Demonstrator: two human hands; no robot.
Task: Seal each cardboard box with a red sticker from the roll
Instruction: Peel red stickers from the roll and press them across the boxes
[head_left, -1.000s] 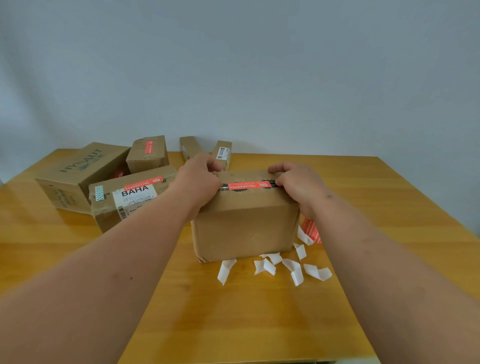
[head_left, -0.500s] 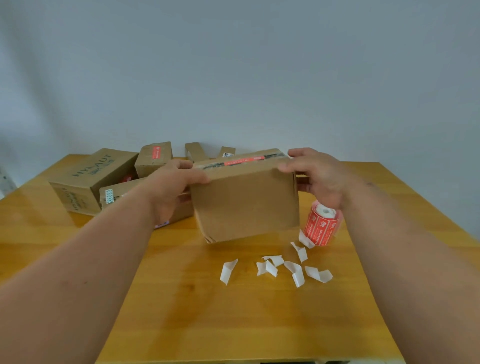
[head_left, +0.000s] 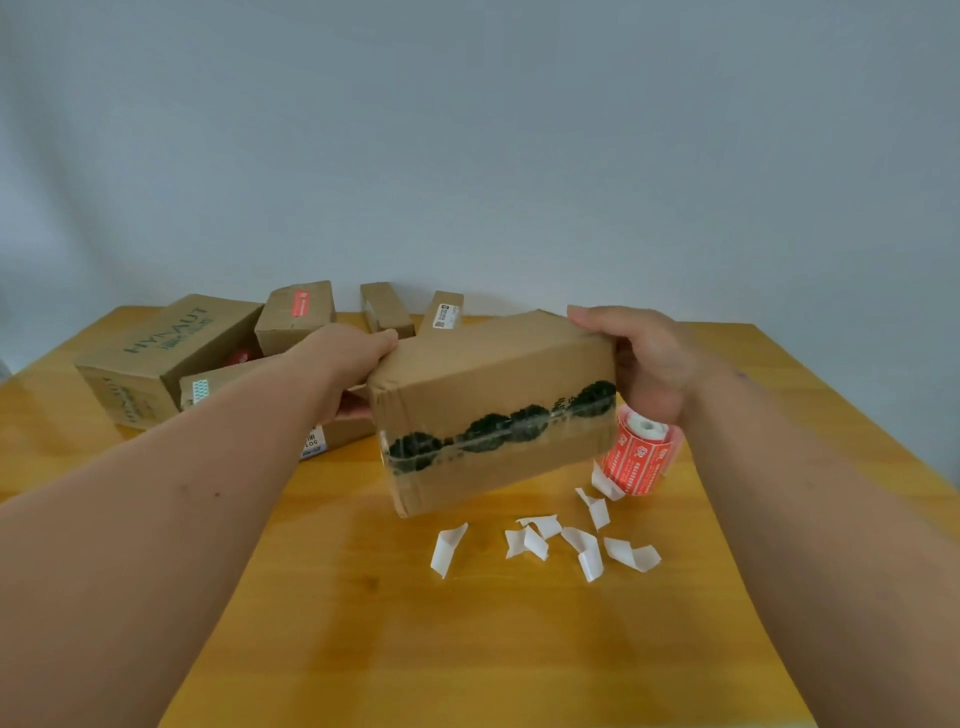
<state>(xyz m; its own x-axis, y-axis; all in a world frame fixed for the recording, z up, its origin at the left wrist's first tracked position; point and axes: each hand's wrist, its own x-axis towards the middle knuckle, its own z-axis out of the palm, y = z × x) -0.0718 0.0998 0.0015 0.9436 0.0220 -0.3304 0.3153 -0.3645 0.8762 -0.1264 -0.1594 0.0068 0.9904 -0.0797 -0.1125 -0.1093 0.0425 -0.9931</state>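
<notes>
I hold a brown cardboard box (head_left: 493, 410) in the air above the table, tilted, its taped face with a black scribbled band turned toward me. My left hand (head_left: 348, 364) grips its left end and my right hand (head_left: 639, 364) grips its right end and top corner. The red sticker on this box is out of sight. The roll of red stickers (head_left: 639, 457) stands on the table just under my right hand, partly hidden by the box.
Several white backing scraps (head_left: 550, 540) lie on the wooden table (head_left: 467, 649) in front of the box. Other cardboard boxes are piled at the back left: a large HYNAUT box (head_left: 161, 353), a small box with a red sticker (head_left: 296, 312), two narrow boxes (head_left: 387, 306).
Both hands lifted the box off the table and rolled it toward me; the stickered top face turned away and the taped, scribbled face now shows. The sticker roll became visible.
</notes>
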